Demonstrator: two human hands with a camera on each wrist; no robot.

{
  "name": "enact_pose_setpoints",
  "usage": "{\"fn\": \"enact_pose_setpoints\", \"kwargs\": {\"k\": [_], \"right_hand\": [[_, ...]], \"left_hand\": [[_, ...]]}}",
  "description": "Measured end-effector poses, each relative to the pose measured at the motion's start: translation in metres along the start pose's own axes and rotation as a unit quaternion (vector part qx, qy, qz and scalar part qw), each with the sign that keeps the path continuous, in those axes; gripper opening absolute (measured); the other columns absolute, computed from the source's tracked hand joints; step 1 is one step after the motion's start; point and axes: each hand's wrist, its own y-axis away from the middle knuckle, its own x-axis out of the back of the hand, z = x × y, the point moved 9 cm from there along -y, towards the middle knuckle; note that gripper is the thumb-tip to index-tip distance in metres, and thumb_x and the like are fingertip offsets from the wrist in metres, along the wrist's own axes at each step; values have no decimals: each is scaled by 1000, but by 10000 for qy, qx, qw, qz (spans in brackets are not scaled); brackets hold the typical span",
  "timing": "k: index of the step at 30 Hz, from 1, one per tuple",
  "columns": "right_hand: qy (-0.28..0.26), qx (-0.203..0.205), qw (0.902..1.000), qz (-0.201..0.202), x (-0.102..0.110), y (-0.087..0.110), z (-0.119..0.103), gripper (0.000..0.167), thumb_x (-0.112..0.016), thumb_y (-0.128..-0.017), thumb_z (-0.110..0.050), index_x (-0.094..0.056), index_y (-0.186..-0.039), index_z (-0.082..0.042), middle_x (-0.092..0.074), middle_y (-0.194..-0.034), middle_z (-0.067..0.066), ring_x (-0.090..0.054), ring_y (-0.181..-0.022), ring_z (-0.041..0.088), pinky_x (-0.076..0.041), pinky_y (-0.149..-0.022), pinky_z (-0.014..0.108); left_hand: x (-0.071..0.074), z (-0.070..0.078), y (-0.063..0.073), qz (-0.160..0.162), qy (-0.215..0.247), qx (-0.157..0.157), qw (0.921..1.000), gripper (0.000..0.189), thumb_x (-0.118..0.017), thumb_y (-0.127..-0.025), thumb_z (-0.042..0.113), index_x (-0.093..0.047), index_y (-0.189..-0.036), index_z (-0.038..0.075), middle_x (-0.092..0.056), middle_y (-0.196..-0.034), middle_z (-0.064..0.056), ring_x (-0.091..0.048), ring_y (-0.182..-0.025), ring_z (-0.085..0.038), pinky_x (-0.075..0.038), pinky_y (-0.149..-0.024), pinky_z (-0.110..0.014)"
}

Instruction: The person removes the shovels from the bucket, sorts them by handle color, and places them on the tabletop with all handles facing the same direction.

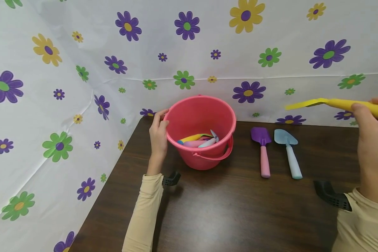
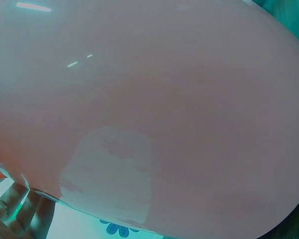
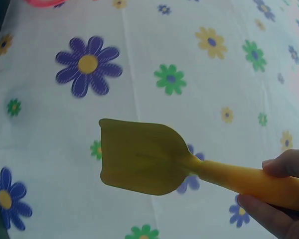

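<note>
My left hand (image 1: 159,133) grips the left rim of a pink bucket (image 1: 189,154) that stands on the table. In the left wrist view the bucket's side (image 2: 199,124) fills most of the picture, with some fingers at its edge. Inside the bucket lie several garden hand tools, among them a yellow handle (image 1: 190,138) and a light blue one. At the right, raised above the table, my right hand (image 1: 373,140) holds a yellow toy shovel (image 1: 343,103) by its handle. The shovel's flat, wide blade (image 3: 142,157) points left, toward the bucket.
Right of the bucket, a purple shovel with a pink handle (image 1: 265,161) and a light blue trowel (image 1: 292,161) lie side by side on the dark wooden table (image 1: 226,210). A white flowered cloth (image 1: 138,59) hangs behind the table and along its left side.
</note>
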Motion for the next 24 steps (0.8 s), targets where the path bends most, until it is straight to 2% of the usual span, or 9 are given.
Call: {"fn": "enact_pose_setpoints", "kwargs": {"k": [7, 10, 13, 16, 18, 19, 21, 24], "right_hand": [[631, -223, 9977, -93, 0, -6, 18, 36, -63, -101, -36, -68, -134, -22, -58, -120, -22, -49, -98, -14, -43, -99, 13], [884, -181, 9959, -99, 0, -10, 27, 28, -59, -103, -38, -66, -129, -31, -56, -119, -25, -46, -98, -16, -42, -100, 12], [858, -115, 9961, -167, -3, -14, 37, 16, -61, -102, -37, -61, -118, -39, -48, -108, -33, -44, -94, -18, -42, -98, 11], [779, -174, 9964, -302, -8, -18, 49, 15, -63, -100, -35, -59, -112, -41, -42, -98, -35, -43, -86, -19, -43, -87, 8], [798, -207, 9958, -407, -13, -19, 55, 15, -62, -100, -32, -59, -113, -38, -39, -93, -33, -40, -79, -18, -40, -75, 4], [837, -222, 9951, -476, -15, -19, 57, 17, -62, -100, -31, -61, -117, -35, -37, -93, -33, -39, -78, -17, -40, -75, 3], [914, -156, 9938, -609, -19, -18, 60, 20, -60, -101, -28, -67, -118, -20, -35, -93, -31, -37, -77, -17, -35, -71, 0], [1152, 38, 9910, -688, -23, -17, 63, 38, -59, -103, -26, -63, -132, -1, -30, -96, -31, -33, -78, -19, -38, -77, 0]], "left_hand": [[-1, 0, 0, -29, 34, 18, 10000, 46, -48, -94, 18, -63, -135, 4, -65, -122, -15, -61, -106, -31, -55, -91, -47], [-1, 0, 0, -49, 54, 12, 10000, 46, -48, -94, 18, -63, -135, 4, -65, -122, -15, -61, -106, -32, -55, -92, -51], [-1, 0, 0, -62, 74, 10, 10000, 45, -49, -95, 18, -63, -136, 4, -65, -123, -15, -62, -106, -32, -55, -92, -53], [-1, 0, 1, -80, 101, 17, 9999, 46, -49, -95, 17, -62, -136, 4, -65, -124, -15, -62, -107, -32, -55, -93, -53], [-1, -1, 1, -84, 114, 25, 9999, 46, -49, -95, 17, -62, -136, 4, -65, -124, -15, -62, -108, -32, -54, -94, -53], [-1, -1, 1, -90, 115, 29, 9999, 46, -49, -95, 17, -62, -137, 4, -65, -124, -15, -62, -108, -32, -54, -94, -53], [-1, -1, 1, -93, 105, 33, 9999, 46, -49, -95, 17, -62, -137, 5, -65, -124, -15, -62, -108, -32, -55, -94, -53], [-1, 0, 2, -109, 67, 24, 9999, 46, -49, -95, 18, -62, -137, 5, -65, -124, -14, -62, -107, -31, -56, -92, -51]]}}
